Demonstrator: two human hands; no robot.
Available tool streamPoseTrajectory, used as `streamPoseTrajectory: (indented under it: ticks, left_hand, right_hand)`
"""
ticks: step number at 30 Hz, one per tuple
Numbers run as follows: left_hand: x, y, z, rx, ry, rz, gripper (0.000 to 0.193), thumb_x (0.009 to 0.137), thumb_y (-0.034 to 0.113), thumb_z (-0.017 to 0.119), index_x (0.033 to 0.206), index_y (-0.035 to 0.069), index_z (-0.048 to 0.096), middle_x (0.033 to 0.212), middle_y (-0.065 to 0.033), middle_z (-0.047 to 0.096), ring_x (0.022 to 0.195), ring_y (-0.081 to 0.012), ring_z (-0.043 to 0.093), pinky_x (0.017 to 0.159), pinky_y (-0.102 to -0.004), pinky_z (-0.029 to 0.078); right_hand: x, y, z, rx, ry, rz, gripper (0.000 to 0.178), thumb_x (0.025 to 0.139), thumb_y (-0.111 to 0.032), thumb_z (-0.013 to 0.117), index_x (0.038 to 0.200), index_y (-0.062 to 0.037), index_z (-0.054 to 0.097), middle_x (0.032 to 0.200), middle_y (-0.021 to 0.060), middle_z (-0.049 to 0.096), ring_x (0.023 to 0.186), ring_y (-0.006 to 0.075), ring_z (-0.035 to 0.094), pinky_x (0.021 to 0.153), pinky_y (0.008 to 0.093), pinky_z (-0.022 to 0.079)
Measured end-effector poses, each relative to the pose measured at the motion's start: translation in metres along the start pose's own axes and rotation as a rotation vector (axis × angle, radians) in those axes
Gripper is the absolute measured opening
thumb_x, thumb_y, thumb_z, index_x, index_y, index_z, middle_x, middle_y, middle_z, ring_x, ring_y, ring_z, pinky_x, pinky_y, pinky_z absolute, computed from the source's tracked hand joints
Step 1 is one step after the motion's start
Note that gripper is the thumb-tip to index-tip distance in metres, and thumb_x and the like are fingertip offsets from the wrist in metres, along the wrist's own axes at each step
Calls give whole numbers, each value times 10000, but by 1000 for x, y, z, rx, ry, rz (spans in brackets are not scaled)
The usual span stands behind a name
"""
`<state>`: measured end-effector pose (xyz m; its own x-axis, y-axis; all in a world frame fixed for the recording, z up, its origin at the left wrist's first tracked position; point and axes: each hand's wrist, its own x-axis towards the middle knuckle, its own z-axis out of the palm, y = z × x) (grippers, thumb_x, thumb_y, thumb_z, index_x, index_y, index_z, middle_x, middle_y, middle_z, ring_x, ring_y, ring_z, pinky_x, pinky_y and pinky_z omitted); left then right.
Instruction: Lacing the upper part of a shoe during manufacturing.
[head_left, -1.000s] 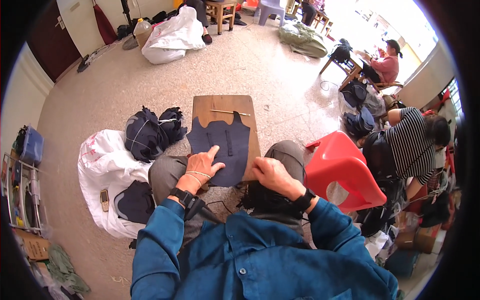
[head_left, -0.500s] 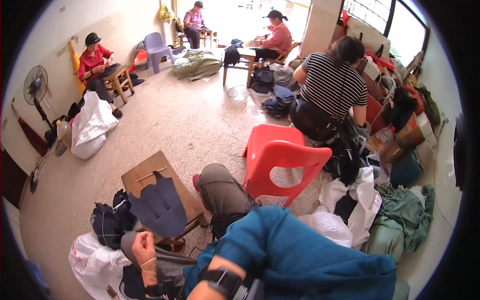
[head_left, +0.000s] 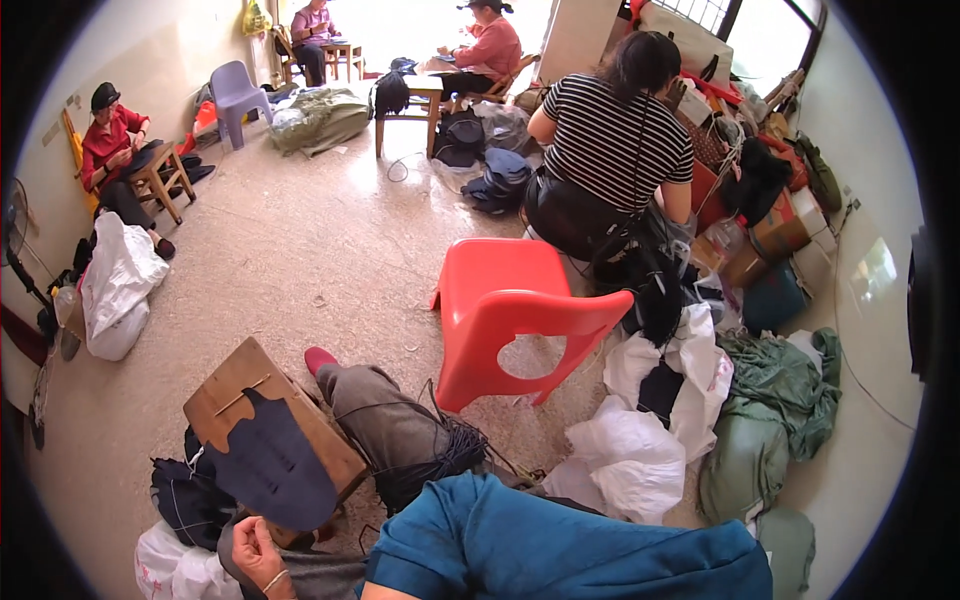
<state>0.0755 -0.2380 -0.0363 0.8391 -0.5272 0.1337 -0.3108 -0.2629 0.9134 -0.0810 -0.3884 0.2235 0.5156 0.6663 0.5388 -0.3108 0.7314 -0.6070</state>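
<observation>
My left hand is at the lower left, its fingers curled together in a pinch. Anything between the fingertips is too small to make out. A thin band circles the wrist. Just beyond the hand, a dark navy cut piece of cloth lies flat on a small wooden stool; short slits show in it. A thin wooden stick rests across the stool above the cloth's narrow end. My right arm, in a blue sleeve, bends at the lower edge; its hand is out of the picture.
A red plastic chair stands ahead, beside a person in a striped top. White sacks and green bundles lie at right. Dark cloth sits left of the stool. Several people sit working farther off.
The whole view has swung to the right, so the room and stool appear farther left. My right forearm with its black wrist strap has dropped almost wholly out of view. The cloth stays on the stool.
</observation>
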Motion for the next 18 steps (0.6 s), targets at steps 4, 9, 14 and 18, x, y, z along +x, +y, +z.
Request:
streamPoseTrajectory:
  ticks: [4, 9, 14, 18]
  left_hand:
    - [6, 10, 13, -69, -38, -40, 76, 1010, 99, 604, 976, 32, 616, 714, 59, 515, 549, 4, 401, 475, -175, 294]
    - [10, 14, 31, -93, -63, -65, 87, 1008, 113, 615, 979, 30, 613, 716, 53, 518, 545, 4, 405, 474, -176, 297]
    - [13, 6, 39, -124, -60, -74, 90, 1010, 116, 611, 973, 34, 612, 705, 55, 524, 509, 1, 400, 438, -181, 295]
    - [3, 11, 35, -407, -62, -350, 73, 1014, 127, 602, 988, 59, 595, 643, 67, 458, 455, -2, 357, 376, -197, 272]
  right_hand:
    - [-10, -7, -14, 3, 58, -33, 380, 1058, -258, 500, 1323, 12, 528, 1131, 93, 652, 1013, 148, 615, 861, 297, 521]
    - [-16, -13, -24, 0, 117, -62, 369, 1044, -243, 532, 1301, 21, 550, 1109, 102, 666, 991, 156, 633, 837, 300, 533]
    - [-13, -12, -24, -14, 179, -89, 359, 1030, -228, 564, 1279, 30, 571, 1087, 111, 681, 970, 165, 651, 813, 303, 545]
    - [-8, -6, -23, -7, 209, -105, 351, 1018, -216, 590, 1262, 37, 589, 1070, 118, 692, 953, 172, 666, 794, 305, 554]
